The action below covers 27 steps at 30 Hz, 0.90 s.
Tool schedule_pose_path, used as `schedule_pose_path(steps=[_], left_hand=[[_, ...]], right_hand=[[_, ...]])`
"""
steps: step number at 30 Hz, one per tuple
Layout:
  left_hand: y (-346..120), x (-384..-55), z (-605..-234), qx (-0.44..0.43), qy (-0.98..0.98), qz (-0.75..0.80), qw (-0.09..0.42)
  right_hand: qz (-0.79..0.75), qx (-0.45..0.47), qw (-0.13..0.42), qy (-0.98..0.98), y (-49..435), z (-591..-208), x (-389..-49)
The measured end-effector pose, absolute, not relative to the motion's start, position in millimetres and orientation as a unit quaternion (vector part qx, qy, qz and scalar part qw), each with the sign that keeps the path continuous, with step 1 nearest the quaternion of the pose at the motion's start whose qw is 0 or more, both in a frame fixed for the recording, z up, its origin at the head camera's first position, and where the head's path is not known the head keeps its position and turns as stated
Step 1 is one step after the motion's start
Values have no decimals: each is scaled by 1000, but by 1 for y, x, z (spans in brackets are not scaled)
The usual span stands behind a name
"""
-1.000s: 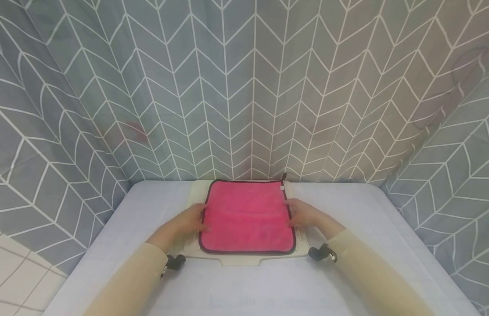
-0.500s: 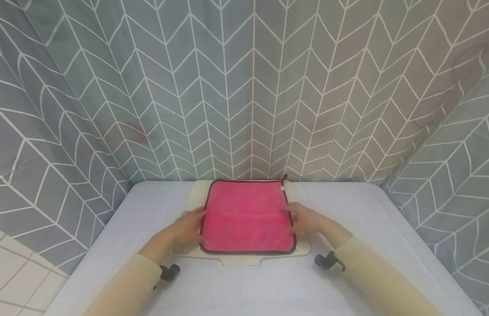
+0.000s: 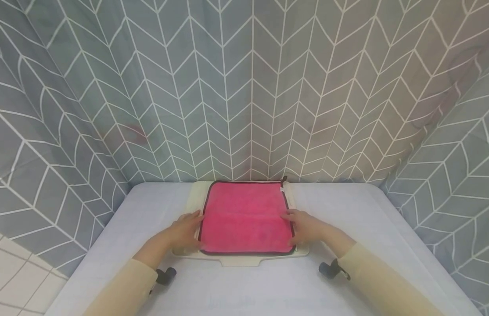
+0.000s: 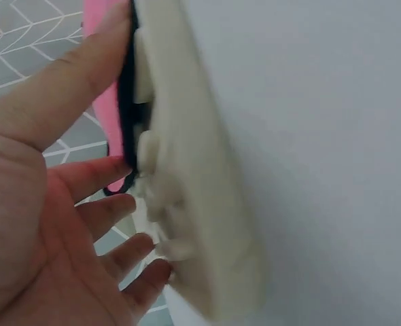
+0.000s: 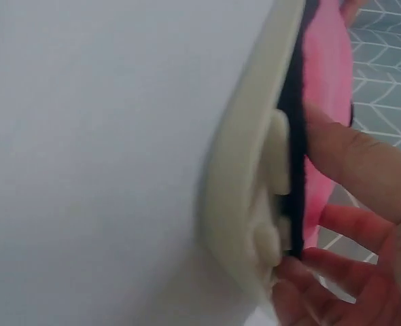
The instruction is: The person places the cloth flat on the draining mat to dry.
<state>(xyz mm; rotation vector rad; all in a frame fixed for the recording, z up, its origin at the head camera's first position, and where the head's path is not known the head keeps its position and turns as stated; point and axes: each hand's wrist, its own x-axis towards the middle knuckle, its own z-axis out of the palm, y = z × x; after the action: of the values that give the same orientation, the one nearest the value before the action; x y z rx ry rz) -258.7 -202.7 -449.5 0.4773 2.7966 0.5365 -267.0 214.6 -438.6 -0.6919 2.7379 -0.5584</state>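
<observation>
A pink towel (image 3: 246,215) with a dark border lies flat over a cream board (image 3: 239,261). At its far right corner it has a small hanging loop (image 3: 284,178) and a white tag (image 3: 282,189). My left hand (image 3: 184,232) touches the towel's left edge, thumb on the border and fingers spread along the side. In the left wrist view the fingertips (image 4: 122,204) are right at the board's moulded side. My right hand (image 3: 306,227) rests at the opposite edge, thumb (image 5: 346,153) on the pink cloth, other fingers loosely bent beside the board.
The board rests on a table with a pale cover (image 3: 244,292), and its front tab points toward me. Grey curtains (image 3: 236,87) with white zigzag lines stand behind and at both sides. White floor tiles (image 3: 19,272) show at the lower left.
Both hands have slid toward me along the towel's two sides, the forearms spreading slightly apart. The towel and board have stayed nearly in place.
</observation>
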Motion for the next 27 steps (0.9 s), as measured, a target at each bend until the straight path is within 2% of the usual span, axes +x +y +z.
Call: schedule_pose_path(steps=[6,9,12,17,27], left_hand=[[-184,-267,-434,194,947,232,109],[-167,-272,-437,223,941,231,106],[-150,-273,-446,251,944,185,104],[-134,-265,-449,251,949,135,132],[-140,-258,-448,237,955,101,146]], right_hand=[[-196,-301,78,930,207,-427,-266],[-189,-338,69,919,195,-426,-268],[-171,-354,88,915,183,-432,-271],[-123,-348,129,921,175,-444,-272],[-99,-353,160,917,183,-444,-269]])
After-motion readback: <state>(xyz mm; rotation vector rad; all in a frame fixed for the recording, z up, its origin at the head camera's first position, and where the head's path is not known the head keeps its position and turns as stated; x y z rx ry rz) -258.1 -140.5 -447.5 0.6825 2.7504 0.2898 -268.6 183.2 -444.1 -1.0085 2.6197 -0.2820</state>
